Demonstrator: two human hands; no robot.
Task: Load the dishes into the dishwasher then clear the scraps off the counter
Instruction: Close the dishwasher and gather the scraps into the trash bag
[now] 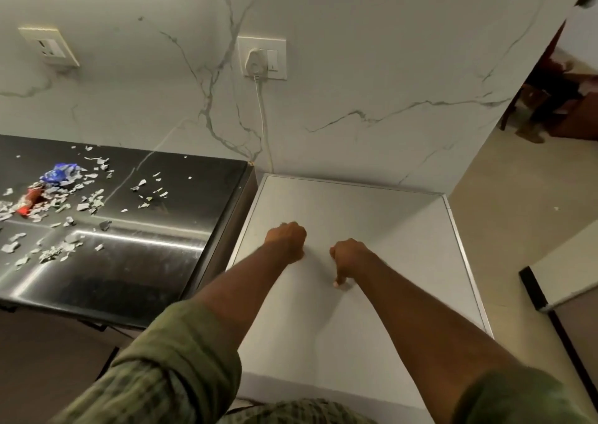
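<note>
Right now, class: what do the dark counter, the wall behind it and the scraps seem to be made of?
Counter: probably brushed stainless steel; it mirrors light in streaks.
Wall: marble or a marble-look slab; white with grey veins, smooth.
Scraps: likely torn paper or foil, pale flat flakes, with a blue wrapper among them.

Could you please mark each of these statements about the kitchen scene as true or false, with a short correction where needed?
1. Both hands rest on the white appliance top. True: the left hand and right hand are both on it.
2. The scraps lie on the white surface. False: they are scattered on the dark steel counter to the left.
3. A plug with a white cord is in the wall socket. True.
4. The left hand holds a plate. False: it is a closed fist holding nothing visible.
5. A blue wrapper lies among the scraps. True.
</note>
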